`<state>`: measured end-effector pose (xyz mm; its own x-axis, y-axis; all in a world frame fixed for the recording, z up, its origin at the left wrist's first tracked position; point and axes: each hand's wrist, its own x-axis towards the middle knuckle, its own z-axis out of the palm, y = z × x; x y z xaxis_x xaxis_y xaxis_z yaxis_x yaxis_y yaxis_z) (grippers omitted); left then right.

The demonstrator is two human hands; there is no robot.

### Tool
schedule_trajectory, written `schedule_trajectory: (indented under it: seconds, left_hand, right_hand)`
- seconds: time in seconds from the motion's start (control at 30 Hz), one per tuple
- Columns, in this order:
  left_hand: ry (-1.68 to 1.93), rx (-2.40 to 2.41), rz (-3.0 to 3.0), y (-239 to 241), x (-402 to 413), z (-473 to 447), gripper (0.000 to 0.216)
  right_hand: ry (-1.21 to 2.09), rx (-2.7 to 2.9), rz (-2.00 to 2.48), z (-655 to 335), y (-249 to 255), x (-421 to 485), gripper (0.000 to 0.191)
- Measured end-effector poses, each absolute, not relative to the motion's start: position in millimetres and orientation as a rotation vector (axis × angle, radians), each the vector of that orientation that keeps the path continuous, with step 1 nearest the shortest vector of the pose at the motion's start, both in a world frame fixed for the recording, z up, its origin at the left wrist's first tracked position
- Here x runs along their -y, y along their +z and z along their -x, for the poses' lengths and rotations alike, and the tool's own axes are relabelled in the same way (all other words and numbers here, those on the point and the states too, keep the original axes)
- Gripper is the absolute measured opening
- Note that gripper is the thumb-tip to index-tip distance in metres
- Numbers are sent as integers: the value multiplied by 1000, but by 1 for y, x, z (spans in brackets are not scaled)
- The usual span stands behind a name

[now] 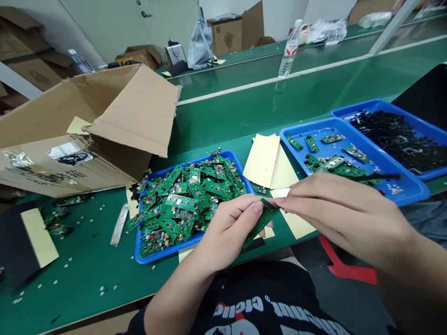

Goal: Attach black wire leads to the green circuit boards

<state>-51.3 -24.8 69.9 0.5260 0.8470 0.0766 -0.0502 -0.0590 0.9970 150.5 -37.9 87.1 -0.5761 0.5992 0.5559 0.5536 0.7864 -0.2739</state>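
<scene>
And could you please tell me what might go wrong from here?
The circuit board might slip, since the left hand pinches it near one end. The loose boards heaped in the left blue tray could slide onto the green bench, as some already overlap its rim.

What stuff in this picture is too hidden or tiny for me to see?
In the head view:
Part of the held circuit board: covered by the left hand.
Palm of the right hand: turned away from the camera.
Floor of the left blue tray: buried under piled circuit boards.
Cardboard box: cut off by the left edge.
Black parts at the right: too small and jumbled to tell apart.
</scene>
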Motion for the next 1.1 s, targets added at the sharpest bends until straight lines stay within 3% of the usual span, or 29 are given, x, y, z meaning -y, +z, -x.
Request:
schedule_trajectory:
  seconds: [0.3,0.43,0.63,0.77,0.87,1.1]
  left_hand:
    - [518,-709,-1622,83,20,60,30]
    - [530,-709,-1653,78,22,59,31]
    - [782,-766,-1916,64,27,58,26]
    - [1076,-858,-2070,55,28,58,38]
    - [1302,-891,-2186,52,27,57,35]
    - [1597,-810,-2345,49,23,51,23]
  right_hand:
    - [-98,2439,851,-148,87,36,21]
    - [-30,2411,934,-151,78,32,34]
    - [207,2148,969,-153,88,38,33]
    - [348,1668,1138,-136,101,54,43]
    - [321,1340,1291,-123,105,59,35]
    - [934,1852,1243,-132,87,44,14]
